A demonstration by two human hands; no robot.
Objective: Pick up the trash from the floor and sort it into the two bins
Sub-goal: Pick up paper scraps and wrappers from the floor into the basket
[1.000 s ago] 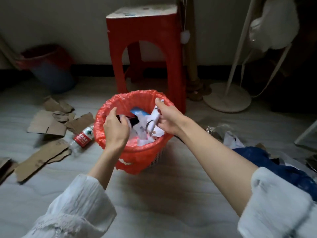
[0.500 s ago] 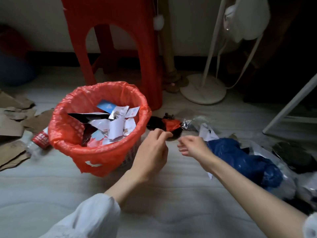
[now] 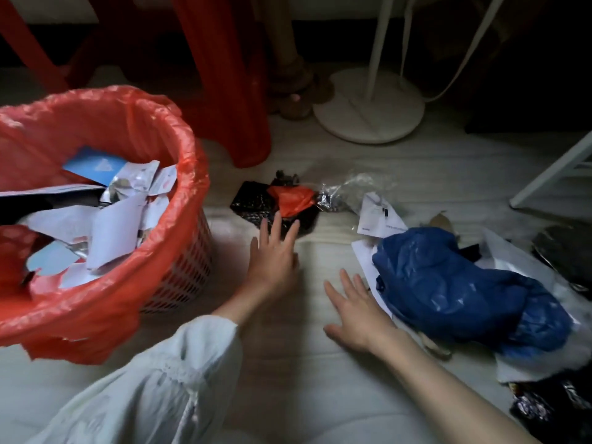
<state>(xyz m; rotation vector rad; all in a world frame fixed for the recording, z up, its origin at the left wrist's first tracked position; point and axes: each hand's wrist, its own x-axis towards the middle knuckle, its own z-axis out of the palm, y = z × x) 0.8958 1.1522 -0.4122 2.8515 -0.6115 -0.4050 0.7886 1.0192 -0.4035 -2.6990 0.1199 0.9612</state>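
Note:
A bin lined with a red bag (image 3: 179, 149) stands at the left, filled with paper scraps and foil wrappers. On the floor beyond my hands lies a black wrapper (image 3: 253, 201) with an orange plastic piece (image 3: 290, 197) on it. My left hand (image 3: 274, 254) is open, fingers spread, its fingertips just at the black wrapper's near edge. My right hand (image 3: 355, 307) is open, low over the floor, beside a crumpled blue plastic bag (image 3: 448, 280) that rests on white paper (image 3: 373, 216). Clear plastic film (image 3: 352, 187) lies behind.
A red plastic stool (image 3: 224, 75) stands behind the bin. A white fan base (image 3: 368, 107) sits on the floor at the back, next to a wooden post. More dark wrappers (image 3: 544, 408) lie at the far right. A white frame leg (image 3: 554, 171) crosses the right edge.
Both hands left the bin and moved right and down to the floor litter. They opened from loosely curled to spread fingers. The view swung right and closer.

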